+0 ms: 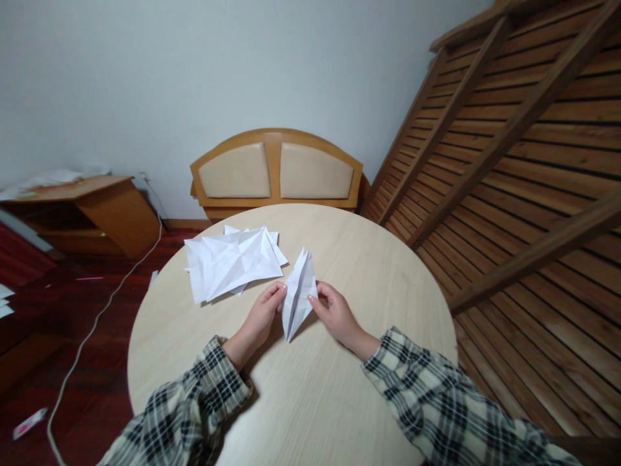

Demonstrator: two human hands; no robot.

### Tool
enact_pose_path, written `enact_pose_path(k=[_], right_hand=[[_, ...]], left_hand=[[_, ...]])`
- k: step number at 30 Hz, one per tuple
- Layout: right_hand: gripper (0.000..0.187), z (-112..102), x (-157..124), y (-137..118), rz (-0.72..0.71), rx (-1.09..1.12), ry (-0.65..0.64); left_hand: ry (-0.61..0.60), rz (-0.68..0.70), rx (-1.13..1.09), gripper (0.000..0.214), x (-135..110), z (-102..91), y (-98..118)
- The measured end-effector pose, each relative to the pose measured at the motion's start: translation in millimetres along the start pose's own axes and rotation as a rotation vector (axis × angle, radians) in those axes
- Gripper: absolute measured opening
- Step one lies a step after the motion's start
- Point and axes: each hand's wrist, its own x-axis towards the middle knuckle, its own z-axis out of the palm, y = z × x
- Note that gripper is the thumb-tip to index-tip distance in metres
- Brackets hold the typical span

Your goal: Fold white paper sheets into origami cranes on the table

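Observation:
A white folded paper (301, 291), long and pointed at both ends, is held up over the round table (388, 272). My left hand (262, 314) pinches its left edge between thumb and fingers. On the opposite edge, my right hand (337, 314) has its thumb on the near face and fingers behind. A dark crease or gap runs lengthwise down the paper, and its upper end splits into points. Left of it lies a stack of creased white paper sheets (233, 259), unfolded and overlapping.
Behind the table stands a padded wooden headboard (276, 171) against the wall. Wooden slats (509, 175) lean along the right side. At left are a wooden desk (111, 213), a white cable (104, 310) across the dark floor, and a small white-and-pink item (30, 424).

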Motion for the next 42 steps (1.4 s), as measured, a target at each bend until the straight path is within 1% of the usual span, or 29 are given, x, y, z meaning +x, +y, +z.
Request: enact_pose_path(k=[2,5,8,10,13,15,21,25,28,32,34,38,42], right_hand=[[0.008,-2,-2,-5,-0.096,-0.141,0.026],[0.003,-4,-4,-11,-0.245,-0.337,0.062],[0.014,-4,-7,-16,-0.363,-0.487,0.066],[0.020,-4,-8,-20,-0.417,-0.553,0.041],[0.024,-5,-9,-24,-0.454,-0.597,-0.005],[0.028,-6,-9,-26,-0.460,-0.606,-0.010],[0.057,-10,-7,-22,-0.509,-0.634,-0.006],[0.068,-9,-6,-17,-0.501,-0.689,0.008],[0.063,-8,-5,-16,-0.479,-0.718,0.023],[0.050,-8,-5,-17,-0.475,-0.726,0.041],[0.047,-9,-5,-18,-0.478,-0.723,0.032],[0.043,-9,-5,-18,-0.456,-0.715,0.031],[0.031,-10,-4,-20,-0.431,-0.701,0.067]], left_hand=[[-0.007,0.004,0.013,0.028,-1,1.3,1],[-0.018,0.054,0.071,0.026,-2,2.9,6],[-0.028,0.080,0.092,0.025,-3,3.9,10],[-0.023,0.070,0.087,0.023,-3,3.7,9],[-0.033,0.042,0.055,0.016,-2,2.0,5],[-0.036,0.041,0.015,0.013,0,1.0,2],[-0.014,-0.003,-0.094,0.016,3,2.8,1],[-0.025,-0.016,-0.102,0.013,1,5.8,1],[-0.033,-0.046,-0.067,0.013,-1,7.4,3],[-0.019,-0.080,-0.053,0.022,-4,7.9,6],[-0.015,-0.090,-0.033,0.025,-4,7.9,8],[-0.010,-0.066,0.003,0.028,-3,7.3,7],[-0.038,-0.035,0.038,0.024,-5,5.2,5]])
